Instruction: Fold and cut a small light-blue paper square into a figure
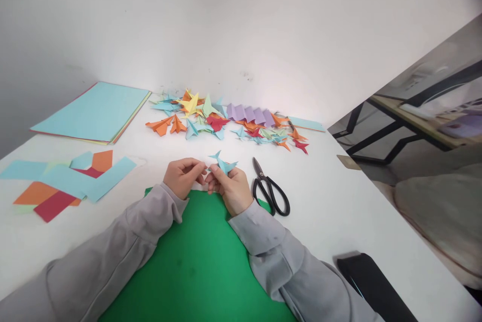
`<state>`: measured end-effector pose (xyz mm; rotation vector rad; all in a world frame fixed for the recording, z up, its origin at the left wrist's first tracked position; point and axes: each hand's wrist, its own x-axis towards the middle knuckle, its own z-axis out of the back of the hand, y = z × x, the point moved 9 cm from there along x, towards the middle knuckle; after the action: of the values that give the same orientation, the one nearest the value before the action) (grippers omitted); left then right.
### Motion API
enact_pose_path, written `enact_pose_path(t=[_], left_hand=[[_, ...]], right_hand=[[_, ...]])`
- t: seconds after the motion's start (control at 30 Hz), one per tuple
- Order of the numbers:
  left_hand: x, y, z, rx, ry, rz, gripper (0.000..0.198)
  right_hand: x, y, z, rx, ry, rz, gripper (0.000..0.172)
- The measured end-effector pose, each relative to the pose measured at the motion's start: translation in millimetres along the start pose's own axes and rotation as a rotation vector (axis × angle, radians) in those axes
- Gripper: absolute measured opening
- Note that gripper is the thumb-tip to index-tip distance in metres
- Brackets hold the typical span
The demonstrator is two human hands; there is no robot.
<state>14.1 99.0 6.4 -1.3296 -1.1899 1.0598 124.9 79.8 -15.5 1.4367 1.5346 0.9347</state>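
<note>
A small light-blue folded paper plane (226, 166), with pointed wings and a forked end, is held above the near middle of the table. My right hand (237, 191) is closed on it, the thumb lying across its body. From the other side my left hand (183, 176) is closed too, its thumb and forefinger pinched at the plane's left edge; the exact contact is partly hidden by the fingers. Beneath both hands lies a green mat (192, 256). Black-handled scissors (269, 189) rest just right of my right hand, blades pointing away.
Coloured paper strips (68, 181) overlap at the left, with a stack of paper sheets (90, 111) behind. Along the wall sit many folded paper pieces (192, 106) and a pleated purple paper (250, 113). A black case (372, 282) lies at the right front edge.
</note>
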Motion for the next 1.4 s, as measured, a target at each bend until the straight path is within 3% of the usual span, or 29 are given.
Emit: enact_pose_path(t=[0.17, 0.4, 0.83, 1.17, 1.4], left_hand=[[2.4, 23.8, -8.2, -0.323, 0.084, 0.271, 0.023], [-8.3, 33.3, -27.5, -0.429, 0.259, 0.511, 0.017], [-7.6, 30.9, -30.8, -0.392, 0.309, 0.45, 0.025], [-4.9, 22.7, -27.0, -0.275, 0.226, 0.274, 0.036], [-2.7, 24.1, -23.5, -0.179, 0.235, 0.246, 0.034]], right_hand=[[-0.3, 2.4, 3.2, 0.044, -0.048, -0.006, 0.03], [-0.5, 1.4, 4.9, -0.005, -0.054, -0.02, 0.032], [1.8, 0.3, 7.6, -0.065, -0.052, 0.002, 0.032], [2.6, -0.1, 6.2, -0.087, -0.027, 0.006, 0.034], [2.4, -1.9, 8.1, -0.079, -0.053, -0.01, 0.034]])
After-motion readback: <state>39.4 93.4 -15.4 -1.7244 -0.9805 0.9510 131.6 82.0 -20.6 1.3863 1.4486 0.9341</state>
